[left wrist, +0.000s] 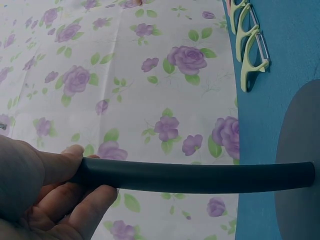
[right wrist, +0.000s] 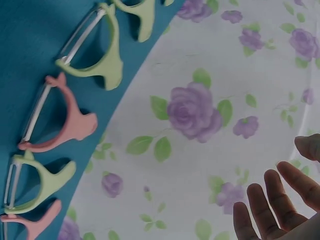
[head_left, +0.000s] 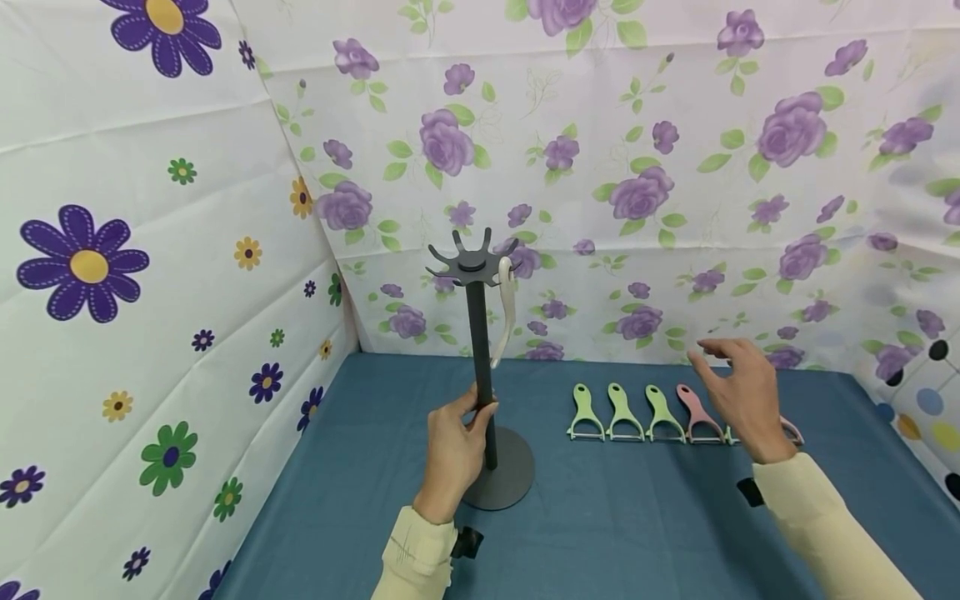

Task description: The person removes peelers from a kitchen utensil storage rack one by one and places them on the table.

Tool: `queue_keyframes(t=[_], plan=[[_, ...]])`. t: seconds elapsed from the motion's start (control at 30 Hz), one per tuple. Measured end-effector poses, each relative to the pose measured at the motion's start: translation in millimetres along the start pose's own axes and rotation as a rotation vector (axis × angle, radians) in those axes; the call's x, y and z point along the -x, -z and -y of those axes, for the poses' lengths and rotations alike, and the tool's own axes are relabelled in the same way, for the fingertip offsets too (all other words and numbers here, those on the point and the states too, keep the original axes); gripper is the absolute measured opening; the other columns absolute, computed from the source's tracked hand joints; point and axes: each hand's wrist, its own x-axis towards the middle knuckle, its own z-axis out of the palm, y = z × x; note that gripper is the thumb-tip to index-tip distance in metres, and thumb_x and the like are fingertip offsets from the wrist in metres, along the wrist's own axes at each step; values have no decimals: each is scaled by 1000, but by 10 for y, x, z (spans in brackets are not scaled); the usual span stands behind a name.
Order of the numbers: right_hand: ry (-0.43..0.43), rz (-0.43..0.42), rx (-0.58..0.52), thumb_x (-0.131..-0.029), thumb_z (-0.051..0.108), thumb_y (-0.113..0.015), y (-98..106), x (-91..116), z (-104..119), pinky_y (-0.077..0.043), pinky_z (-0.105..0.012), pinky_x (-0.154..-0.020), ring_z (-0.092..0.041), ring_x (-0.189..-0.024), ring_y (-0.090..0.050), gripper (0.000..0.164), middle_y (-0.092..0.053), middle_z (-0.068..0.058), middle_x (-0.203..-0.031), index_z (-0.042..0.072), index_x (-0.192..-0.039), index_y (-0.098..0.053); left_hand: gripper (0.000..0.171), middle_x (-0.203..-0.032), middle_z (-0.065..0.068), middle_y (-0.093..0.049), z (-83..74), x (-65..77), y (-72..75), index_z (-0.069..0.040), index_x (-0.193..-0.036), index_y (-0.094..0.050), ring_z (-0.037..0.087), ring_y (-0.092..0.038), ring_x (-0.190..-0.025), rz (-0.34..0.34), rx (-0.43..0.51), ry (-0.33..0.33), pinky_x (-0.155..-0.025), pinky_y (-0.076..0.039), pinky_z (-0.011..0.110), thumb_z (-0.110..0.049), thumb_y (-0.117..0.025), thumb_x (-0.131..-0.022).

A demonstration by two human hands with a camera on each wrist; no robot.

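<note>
My left hand (head_left: 456,442) grips the dark pole (head_left: 480,350) of an upright stand, thumb and fingers around it. The stand carries a ring of upturned hooks (head_left: 472,266) on top and a round base (head_left: 504,479) below. From one right-hand hook hangs a cream peeler (head_left: 507,304), seen edge-on. My right hand (head_left: 742,396) hovers over the right part of a peeler row, fingers loosely bent and holding nothing. In that row lie several green peelers (head_left: 618,412) and a pink peeler (head_left: 697,412); a second pink peeler (right wrist: 35,222) is partly hidden by the hand in the head view.
A blue cloth (head_left: 600,517) covers the table. Behind it rises a backdrop (head_left: 570,208) with purple roses, and a flower-patterned sheet (head_left: 150,350) borders the left. A dotted sheet (head_left: 918,400) stands at the right.
</note>
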Motion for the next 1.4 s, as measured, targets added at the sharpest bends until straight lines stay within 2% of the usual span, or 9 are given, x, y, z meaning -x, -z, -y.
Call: queue_keyframes(t=[0.27, 0.4, 0.53, 0.93, 1.03, 1.23, 1.4], plan=[[56, -31, -45, -94, 14, -75, 22, -22, 137, -48, -58, -81, -40, -96, -60, 28, -67, -26, -108, -4, -116, -73, 31, -119, 14, -75, 11, 3, 0, -11, -129, -71, 27, -72, -113, 0, 3, -4, -89, -63, 39, -14, -68, -99], [53, -19, -55, -95, 16, -74, 26, -44, 211, -49, -57, -81, -39, -96, -60, 29, -67, -24, -108, -2, -118, -73, 32, -118, 11, -76, 14, 2, 0, -11, -130, -71, 26, -73, -112, 0, 5, -3, -88, -63, 38, -14, -68, -99], [49, -11, -80, -96, 18, -74, 30, -54, 279, -51, -58, -85, -38, -99, -62, 30, -67, -23, -110, -1, -119, -73, 32, -119, 14, -75, 6, 4, 0, -10, -131, -70, 27, -73, -112, 7, 7, 0, -88, -63, 40, -14, -68, -99], [73, -7, -151, -97, 21, -74, 68, -69, 534, -49, -51, -89, -33, -106, -62, 30, -69, -18, -114, 4, -121, -73, 31, -119, 14, -76, 6, 7, 5, -11, -129, -71, 26, -73, -112, 7, 3, -1, -88, -63, 39, -14, -68, -99], [101, -19, -162, -95, 19, -75, 66, -82, 592, -49, -42, -89, -32, -105, -62, 29, -69, -17, -114, 3, -120, -74, 32, -119, 15, -75, 8, 6, 3, -10, -130, -71, 27, -73, -112, 9, 8, 1, -88, -63, 39, -14, -68, -99], [147, -47, -191, -94, 16, -76, 73, -107, 710, -42, -12, -91, -31, -105, -64, 28, -70, -16, -114, 3, -118, -74, 31, -118, 16, -75, 15, -4, 0, -9, -129, -71, 29, -72, -112, 3, 7, -10, -88, -62, 39, -14, -67, -99], [140, -44, -216, -94, 17, -77, 94, -110, 820, -39, -5, -93, -29, -106, -65, 28, -70, -15, -116, 4, -119, -74, 30, -119, 13, -75, 20, 0, 0, -10, -128, -72, 27, -72, -113, 4, 0, -8, -89, -62, 39, -14, -67, -99]])
